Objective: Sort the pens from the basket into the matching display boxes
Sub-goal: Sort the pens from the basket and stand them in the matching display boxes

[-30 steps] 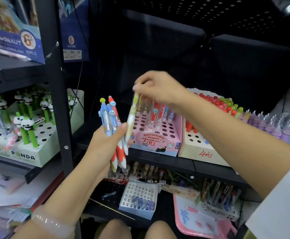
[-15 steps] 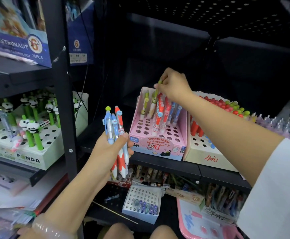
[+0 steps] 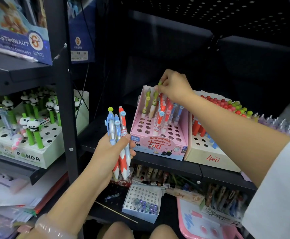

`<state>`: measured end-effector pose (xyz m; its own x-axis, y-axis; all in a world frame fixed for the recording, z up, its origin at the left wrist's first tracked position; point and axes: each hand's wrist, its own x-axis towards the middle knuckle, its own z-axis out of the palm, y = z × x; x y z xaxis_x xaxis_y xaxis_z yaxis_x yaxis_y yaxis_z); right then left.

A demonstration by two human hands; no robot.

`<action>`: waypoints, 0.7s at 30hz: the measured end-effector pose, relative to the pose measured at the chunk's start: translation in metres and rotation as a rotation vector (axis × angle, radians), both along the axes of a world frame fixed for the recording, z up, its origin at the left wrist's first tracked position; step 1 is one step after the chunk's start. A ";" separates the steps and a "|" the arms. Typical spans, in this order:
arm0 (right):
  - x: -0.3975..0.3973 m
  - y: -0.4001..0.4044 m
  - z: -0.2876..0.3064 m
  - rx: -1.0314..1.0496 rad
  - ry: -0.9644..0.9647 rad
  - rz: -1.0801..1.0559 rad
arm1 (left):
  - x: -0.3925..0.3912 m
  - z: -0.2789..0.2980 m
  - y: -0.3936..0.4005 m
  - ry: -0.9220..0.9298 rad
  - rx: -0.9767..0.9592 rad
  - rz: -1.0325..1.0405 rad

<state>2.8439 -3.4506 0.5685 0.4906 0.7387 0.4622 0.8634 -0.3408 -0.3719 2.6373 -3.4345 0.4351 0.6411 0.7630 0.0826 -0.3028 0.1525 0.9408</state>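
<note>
My left hand [image 3: 111,152] grips a bundle of pens [image 3: 118,135], blue and red ones with round caps, held upright in front of the shelf. My right hand [image 3: 173,87] reaches over the pink display box [image 3: 159,145] marked "Retractable eraser" and pinches the top of a green pen [image 3: 155,100] standing in the box's back row. Beside it in the box stand another green pen, several red pens and some blue ones. Many holes in the front rows are bare.
A cream box [image 3: 208,154] with red, blue and green-topped pens stands right of the pink one. A white PANDA box [image 3: 25,152] sits on the left shelf behind a black upright post [image 3: 66,118]. Lower down are a small white box [image 3: 142,202] and a pink basket [image 3: 192,226].
My right hand carried the green pen from beside the left-hand bundle over to the pink box and lowered it into the back row. The left hand held its bundle still.
</note>
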 end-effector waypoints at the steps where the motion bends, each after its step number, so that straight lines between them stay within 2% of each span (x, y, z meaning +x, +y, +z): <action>1: -0.001 0.000 -0.002 -0.051 0.013 0.000 | 0.000 0.000 0.000 0.003 0.002 -0.004; 8: -0.007 -0.004 0.004 -0.288 -0.107 -0.061 | 0.001 0.003 -0.002 0.012 0.025 0.000; 11: -0.021 -0.012 0.004 -0.100 -0.225 0.017 | 0.002 0.004 -0.003 0.030 0.054 -0.009; 13: -0.036 -0.022 0.003 0.018 -0.153 0.163 | 0.004 0.005 -0.006 0.031 0.070 -0.019; 15: -0.049 -0.033 0.003 -0.065 -0.016 0.319 | 0.007 0.007 -0.009 0.035 0.086 -0.018; 18: -0.057 -0.047 0.005 -0.266 0.152 0.417 | 0.012 0.012 -0.016 0.041 0.100 -0.030; 21: -0.056 -0.056 0.008 -0.255 0.271 0.456 | 0.018 0.017 -0.022 0.034 0.097 -0.054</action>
<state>2.7882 -3.5070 0.5767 0.1734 0.9741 0.1450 0.8295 -0.0651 -0.5547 2.6551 -3.4563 0.4525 0.6851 0.7164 0.1319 -0.2638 0.0752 0.9617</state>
